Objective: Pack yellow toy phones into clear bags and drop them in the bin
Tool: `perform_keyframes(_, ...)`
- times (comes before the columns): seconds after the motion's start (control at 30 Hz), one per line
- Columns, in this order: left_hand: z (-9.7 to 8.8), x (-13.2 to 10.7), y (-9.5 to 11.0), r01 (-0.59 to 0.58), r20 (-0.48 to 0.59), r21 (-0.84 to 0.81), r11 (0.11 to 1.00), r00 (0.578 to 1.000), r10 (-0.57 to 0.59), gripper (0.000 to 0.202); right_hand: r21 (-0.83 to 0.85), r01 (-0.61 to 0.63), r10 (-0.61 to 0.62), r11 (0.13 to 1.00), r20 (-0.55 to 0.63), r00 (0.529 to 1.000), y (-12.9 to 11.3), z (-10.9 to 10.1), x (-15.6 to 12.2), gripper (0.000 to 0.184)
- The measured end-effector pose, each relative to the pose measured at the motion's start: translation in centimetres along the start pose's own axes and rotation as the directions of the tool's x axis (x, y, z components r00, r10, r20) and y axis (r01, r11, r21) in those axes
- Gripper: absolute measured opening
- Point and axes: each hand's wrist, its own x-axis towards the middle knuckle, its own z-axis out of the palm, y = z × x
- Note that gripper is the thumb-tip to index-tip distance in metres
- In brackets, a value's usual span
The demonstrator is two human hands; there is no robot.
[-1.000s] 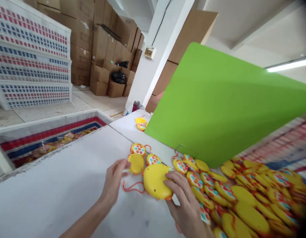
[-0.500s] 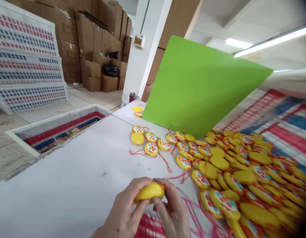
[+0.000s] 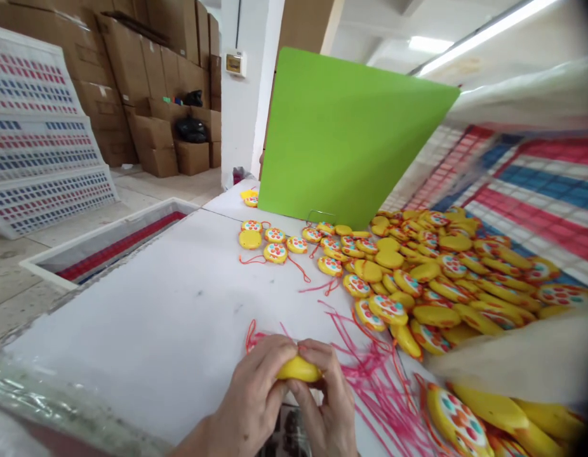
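Observation:
Between my two hands, near the bottom middle, is a yellow oval toy, its plain yellow side showing. My left hand grips its left end, fingers over the top and thumb below. Closed on the right end is my right hand, its thumb pressed under the toy. The toy's other face is hidden. An orange cord loop shows just beyond my left hand. Pink strands lie on the table right of my hands. Similar toys with colourful dotted faces form a large pile at the right.
A green board stands at the table's far side. Several toys with cords lie in front of it on the white table. A white-rimmed crate sits beyond the left edge. Stacked white baskets and cardboard boxes stand behind.
The view has tilted down and turned to the right, bringing more pink strands and the near table edge into sight. Both hands still hold the yellow toy. An orange loop now shows beside them.

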Motion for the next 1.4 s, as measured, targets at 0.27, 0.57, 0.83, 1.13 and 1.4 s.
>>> perform_keyframes(0.27,0.4,0.6,0.1,0.11,0.096,0.102,0.989,0.988,-0.12,0.033,-0.009,-0.067,0.067,0.998,0.034,0.997,1.1,-1.0,-0.8,0.023)
perform_keyframes(0.57,2.9,-3.2,-1.1,0.096,0.184,0.437,0.894,0.964,-0.194,0.01,0.475,-0.563,0.656,0.676,-0.042,0.753,4.3,-5.6,6.8,0.04)
perform_keyframes(0.83,6.7,-5.1,-3.3,0.072,0.235,0.653,0.754,0.927,-0.292,0.023,0.457,-0.796,0.733,0.397,0.364,0.575,6.7,-1.5,1.4,0.039)
perform_keyframes(1.13,7.5,-5.6,-4.9,0.021,0.232,0.687,0.727,0.941,-0.247,0.024,0.546,-0.722,0.768,0.424,0.205,0.606,7.3,-5.9,3.8,0.033)
perform_keyframes(1.4,5.5,-3.8,-3.6,0.251,0.187,0.46,0.852,0.91,-0.369,0.012,0.495,-0.822,0.756,0.281,0.414,0.508,4.0,-5.6,0.2,0.033)
